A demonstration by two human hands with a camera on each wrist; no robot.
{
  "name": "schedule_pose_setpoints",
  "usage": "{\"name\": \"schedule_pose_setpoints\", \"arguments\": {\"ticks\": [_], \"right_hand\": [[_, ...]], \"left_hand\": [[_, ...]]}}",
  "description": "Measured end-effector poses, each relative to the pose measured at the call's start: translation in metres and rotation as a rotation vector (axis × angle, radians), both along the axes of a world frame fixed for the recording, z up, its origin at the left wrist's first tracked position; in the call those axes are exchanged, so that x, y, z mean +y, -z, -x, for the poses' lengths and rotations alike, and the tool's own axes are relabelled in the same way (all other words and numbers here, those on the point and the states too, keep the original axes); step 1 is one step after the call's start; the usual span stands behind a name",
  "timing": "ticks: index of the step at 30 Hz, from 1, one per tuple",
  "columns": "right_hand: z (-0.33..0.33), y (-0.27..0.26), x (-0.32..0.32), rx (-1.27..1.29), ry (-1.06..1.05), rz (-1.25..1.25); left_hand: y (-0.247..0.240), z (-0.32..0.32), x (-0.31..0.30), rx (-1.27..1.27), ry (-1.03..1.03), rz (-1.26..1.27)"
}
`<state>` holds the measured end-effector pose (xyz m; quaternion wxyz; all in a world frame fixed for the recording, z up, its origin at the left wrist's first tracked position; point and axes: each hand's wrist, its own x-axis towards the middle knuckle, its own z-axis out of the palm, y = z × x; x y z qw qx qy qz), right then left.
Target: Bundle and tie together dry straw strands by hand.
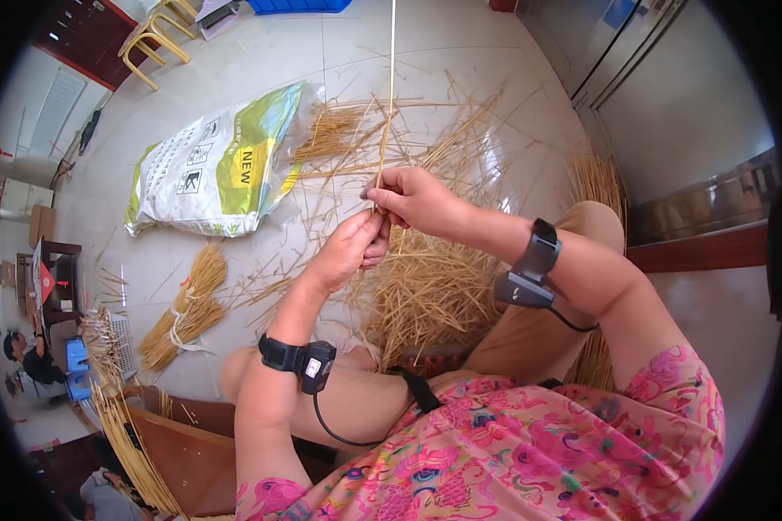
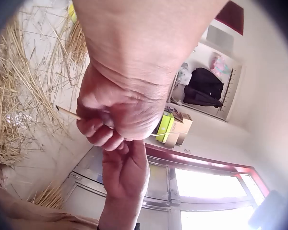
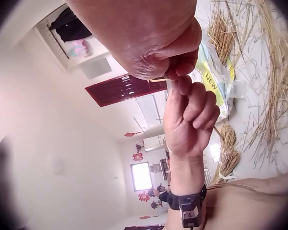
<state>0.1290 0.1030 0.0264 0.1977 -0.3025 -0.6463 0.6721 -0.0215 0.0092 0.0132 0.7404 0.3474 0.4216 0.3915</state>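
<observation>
One long straw stalk [image 1: 392,87] stands upright between both hands in the head view, running past the top edge. My left hand [image 1: 346,250] pinches it low down, fingers curled in. Just above, my right hand [image 1: 419,201] holds it between thumb and fingertips. In the left wrist view, the dark-tipped lower end of the stalk [image 2: 67,112] sticks out from my left hand [image 2: 115,110], with my right hand [image 2: 126,170] close against it. The right wrist view has my left hand [image 3: 191,115] meeting my right hand [image 3: 153,43]; the fingertips partly hide the grip.
A loose straw heap [image 1: 434,286] lies on the floor between the legs, with scattered stalks beyond. A white-and-green bag [image 1: 208,169] holds more straw. Left of it lies a tied straw bundle [image 1: 182,304]. A metal door [image 1: 695,104] stands at right, a brown wooden piece [image 1: 191,451] at lower left.
</observation>
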Motion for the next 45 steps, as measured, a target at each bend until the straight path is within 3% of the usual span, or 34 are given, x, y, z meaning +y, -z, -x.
{"name": "schedule_pose_setpoints", "arguments": {"ticks": [3, 6, 10, 12, 13, 18, 20, 23, 24, 30, 36, 39, 41, 45], "right_hand": [[0.002, -0.002, 0.013, 0.059, 0.110, -0.015], [-0.023, -0.056, 0.046, 0.155, 0.323, -0.261], [-0.110, -0.121, 0.070, 0.268, 0.624, -0.654], [-0.180, -0.162, 0.044, 0.041, 0.852, -0.729], [-0.214, -0.165, 0.040, -0.055, 0.877, -0.863], [-0.348, -0.152, -0.022, -0.834, 0.870, -0.897], [-0.408, -0.106, -0.061, -1.232, 0.741, -0.839], [-0.491, -0.010, -0.146, -1.598, 0.611, -0.499], [-0.495, 0.001, -0.175, -1.657, 0.557, -0.344], [-0.578, 0.130, -0.346, -1.778, 0.504, -0.045], [-0.588, 0.142, -0.415, -1.779, 0.346, 0.143], [-0.599, 0.137, -0.431, -1.735, 0.190, -0.027], [-0.647, 0.174, -0.455, -1.747, -0.074, 0.008], [-0.648, 0.164, -0.430, -1.720, -0.580, 0.097]], "left_hand": [[0.016, -0.001, 0.003, 0.480, -0.017, -0.272], [0.035, 0.015, 0.003, 1.161, 0.113, -0.540], [0.048, 0.035, 0.002, 1.407, 0.202, -0.561], [0.047, 0.041, 0.003, 1.446, 0.197, -0.577], [0.046, 0.043, 0.002, 1.460, 0.174, -0.596], [0.047, 0.043, 0.003, 1.442, 0.323, -0.536], [0.062, 0.046, 0.008, 1.394, 0.394, -0.504], [0.065, 0.041, 0.006, 1.382, 0.483, -0.444], [0.065, 0.040, 0.004, 1.388, 0.512, -0.420], [0.091, 0.047, 0.000, 1.410, 0.571, -0.321], [0.105, 0.052, -0.008, 1.391, 0.557, -0.339], [0.108, 0.053, -0.011, 1.385, 0.562, -0.269], [0.109, 0.053, -0.012, 1.401, 0.556, -0.299], [0.115, 0.053, -0.014, 1.388, 0.564, -0.270]]}}
